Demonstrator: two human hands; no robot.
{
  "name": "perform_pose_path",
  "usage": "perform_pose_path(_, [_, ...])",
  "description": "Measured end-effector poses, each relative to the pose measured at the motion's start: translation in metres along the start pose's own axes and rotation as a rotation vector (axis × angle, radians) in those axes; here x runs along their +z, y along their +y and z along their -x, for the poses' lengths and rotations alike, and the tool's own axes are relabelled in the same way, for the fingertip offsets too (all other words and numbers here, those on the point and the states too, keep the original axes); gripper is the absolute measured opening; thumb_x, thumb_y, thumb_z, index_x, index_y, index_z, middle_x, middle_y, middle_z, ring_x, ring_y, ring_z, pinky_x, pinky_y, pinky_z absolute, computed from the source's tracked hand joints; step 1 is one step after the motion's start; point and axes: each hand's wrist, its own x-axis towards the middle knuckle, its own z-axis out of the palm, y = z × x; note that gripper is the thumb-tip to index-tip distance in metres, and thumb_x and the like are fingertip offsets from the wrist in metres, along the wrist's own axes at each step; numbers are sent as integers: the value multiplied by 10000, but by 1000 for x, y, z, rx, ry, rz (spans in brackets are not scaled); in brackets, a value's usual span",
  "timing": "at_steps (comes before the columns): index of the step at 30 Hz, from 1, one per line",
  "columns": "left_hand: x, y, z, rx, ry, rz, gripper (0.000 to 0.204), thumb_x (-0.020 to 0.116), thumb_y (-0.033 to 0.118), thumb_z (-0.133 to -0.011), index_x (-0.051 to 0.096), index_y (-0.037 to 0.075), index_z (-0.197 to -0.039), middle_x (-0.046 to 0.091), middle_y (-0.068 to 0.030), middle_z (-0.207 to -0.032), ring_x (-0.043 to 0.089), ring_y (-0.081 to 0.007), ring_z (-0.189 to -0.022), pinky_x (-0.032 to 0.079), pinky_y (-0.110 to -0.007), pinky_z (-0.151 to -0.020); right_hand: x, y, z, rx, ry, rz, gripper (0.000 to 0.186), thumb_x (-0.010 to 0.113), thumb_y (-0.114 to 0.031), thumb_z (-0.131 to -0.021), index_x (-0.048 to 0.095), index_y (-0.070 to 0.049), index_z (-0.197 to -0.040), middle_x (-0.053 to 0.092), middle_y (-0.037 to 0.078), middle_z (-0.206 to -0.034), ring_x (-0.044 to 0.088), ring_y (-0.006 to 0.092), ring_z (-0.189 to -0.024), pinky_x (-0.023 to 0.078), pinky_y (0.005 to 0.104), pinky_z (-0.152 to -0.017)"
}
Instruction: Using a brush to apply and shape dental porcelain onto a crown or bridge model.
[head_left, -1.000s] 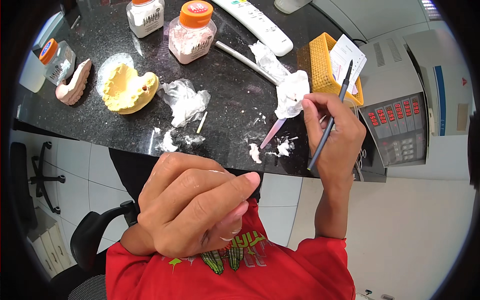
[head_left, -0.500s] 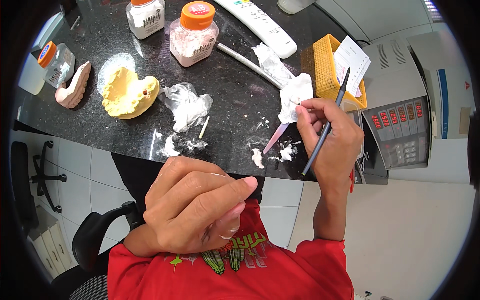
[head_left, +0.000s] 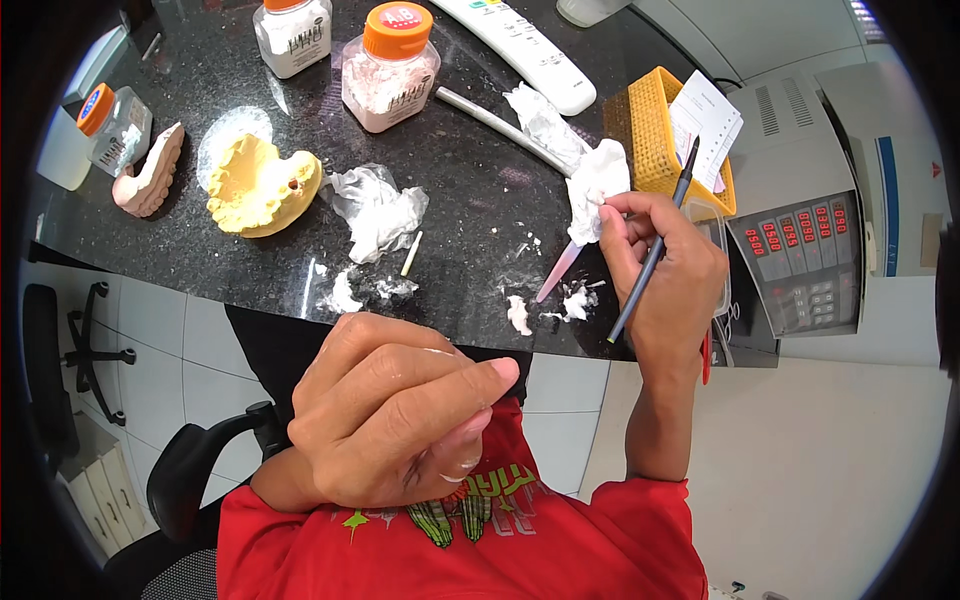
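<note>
My left hand (head_left: 390, 410) is curled closed above my lap, thumb and index finger together. Whatever it holds, if anything, is hidden, and white residue marks the fingers. My right hand (head_left: 668, 270), at the table's right side, has its thumb and fingertips closed on a crumpled white tissue (head_left: 598, 185). A slim dark blue-grey brush (head_left: 650, 265) with a dark pointed tip lies across that hand, held in it. From beneath the tissue a tapered pinkish tool tip (head_left: 560, 272) points toward the table's near edge. Small white and pink scraps (head_left: 518, 315) lie beside it.
On the dark speckled table (head_left: 470, 230) sit a yellow dental cast (head_left: 262, 195), a pink cast (head_left: 150, 180), orange-lidded powder jars (head_left: 390, 75) and a crumpled wrapper (head_left: 380, 215). A white remote (head_left: 530, 55), yellow basket (head_left: 660, 140) and machine with red displays (head_left: 800, 250) stand farther right.
My right hand and the tissue in it have shifted slightly to the right. The left hand has hardly moved.
</note>
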Motion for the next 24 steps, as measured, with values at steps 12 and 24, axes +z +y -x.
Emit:
perform_pose_path(12, [8, -6, -13, 58, 45, -15, 129, 549, -9, -826, 633, -38, -919, 624, -78, -700, 568, -174, -638, 443, -274, -578, -3, -4, -3, 163, 98, -319, 98, 704, -87, -837, 658, -1, -843, 628, 5, -646, 563, 41, -568, 422, 186, -510])
perform_pose_path(24, [22, -6, -34, -111, 139, 119, 202, 596, -80, -810, 604, -60, -1010, 601, -120, -897, 597, -158, -782, 475, -246, -717, -24, -15, -10, 403, -72, -916, 169, 678, -158, -864, 617, 0, -863, 559, 9, -647, 486, 36, -542, 337, 152, -478])
